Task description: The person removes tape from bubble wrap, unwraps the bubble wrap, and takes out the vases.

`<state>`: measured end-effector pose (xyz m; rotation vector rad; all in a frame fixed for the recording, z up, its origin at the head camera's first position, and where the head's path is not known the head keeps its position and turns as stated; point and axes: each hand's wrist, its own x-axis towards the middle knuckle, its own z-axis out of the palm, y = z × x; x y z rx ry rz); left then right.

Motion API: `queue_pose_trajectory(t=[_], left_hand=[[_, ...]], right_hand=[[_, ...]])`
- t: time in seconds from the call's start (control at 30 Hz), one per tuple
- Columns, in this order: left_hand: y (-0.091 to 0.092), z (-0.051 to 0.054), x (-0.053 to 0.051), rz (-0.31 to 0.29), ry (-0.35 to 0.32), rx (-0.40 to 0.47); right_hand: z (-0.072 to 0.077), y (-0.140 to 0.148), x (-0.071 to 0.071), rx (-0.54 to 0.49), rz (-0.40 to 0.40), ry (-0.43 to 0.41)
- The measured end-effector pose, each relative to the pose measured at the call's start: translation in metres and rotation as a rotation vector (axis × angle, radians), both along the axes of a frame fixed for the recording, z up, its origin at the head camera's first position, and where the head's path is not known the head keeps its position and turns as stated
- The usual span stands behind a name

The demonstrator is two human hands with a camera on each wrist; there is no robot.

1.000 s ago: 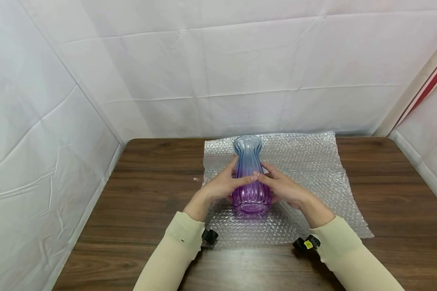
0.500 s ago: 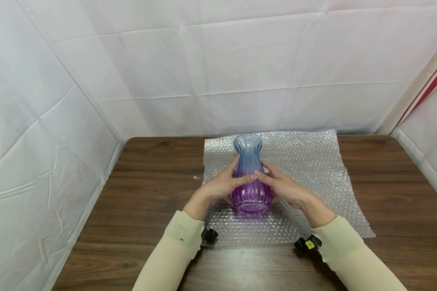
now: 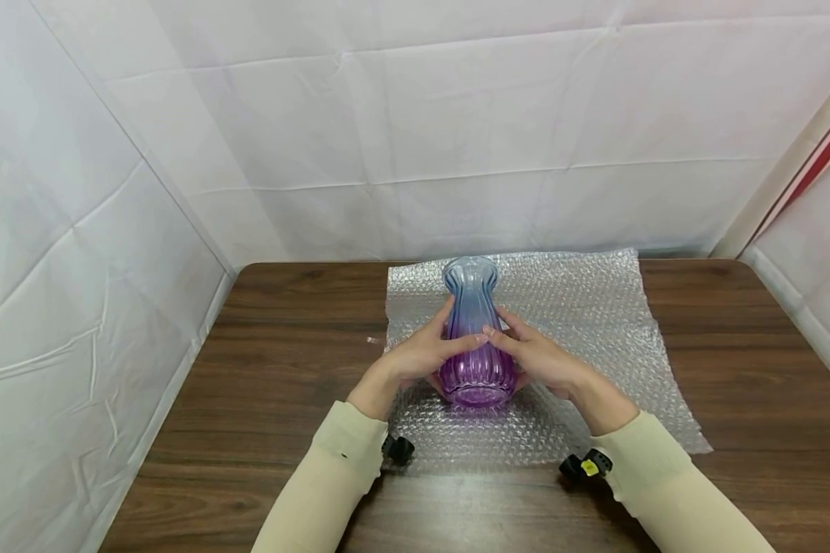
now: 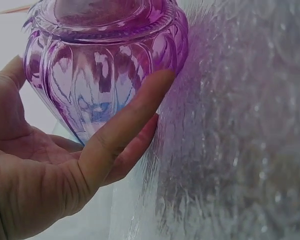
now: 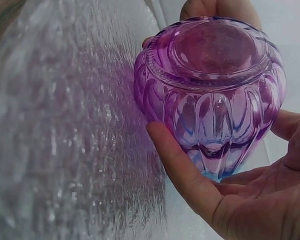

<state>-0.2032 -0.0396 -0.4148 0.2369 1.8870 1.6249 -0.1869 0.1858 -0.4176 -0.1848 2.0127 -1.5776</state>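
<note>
A ribbed glass vase (image 3: pixel 476 372), blue at its flared mouth and purple toward its base, lies on its side with the base facing me. Under it spreads a sheet of bubble wrap (image 3: pixel 581 307). My left hand (image 3: pixel 418 355) grips the vase from the left, and my right hand (image 3: pixel 546 359) grips it from the right. Both thumbs lie over the top of the glass, their tips meeting. In the left wrist view, fingers (image 4: pixel 125 130) curve under the vase (image 4: pixel 100 75) beside the wrap. The right wrist view shows the round base of the vase (image 5: pixel 215 50).
The bubble wrap covers the back middle of a dark wooden table (image 3: pixel 277 369). White cloth (image 3: pixel 415 138) hangs behind the table and along its sides. A small clear scrap (image 3: pixel 373 339) lies left of the wrap. Black wrist cameras (image 3: pixel 397 450) sit near both cuffs.
</note>
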Motion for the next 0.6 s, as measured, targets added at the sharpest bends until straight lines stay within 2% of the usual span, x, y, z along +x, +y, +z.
queue_pose_trajectory(t=[0.23,0.6], left_hand=[[0.001,0.0004,0.0004,0.011,0.005,0.02],[0.0013,0.0042,0.0007,-0.013,0.033,0.027]], right_hand=[[-0.0003,-0.0007,0.0006,-0.008,-0.005,0.017],[0.0033,-0.0012,0.0018,-0.008,0.002,0.047]])
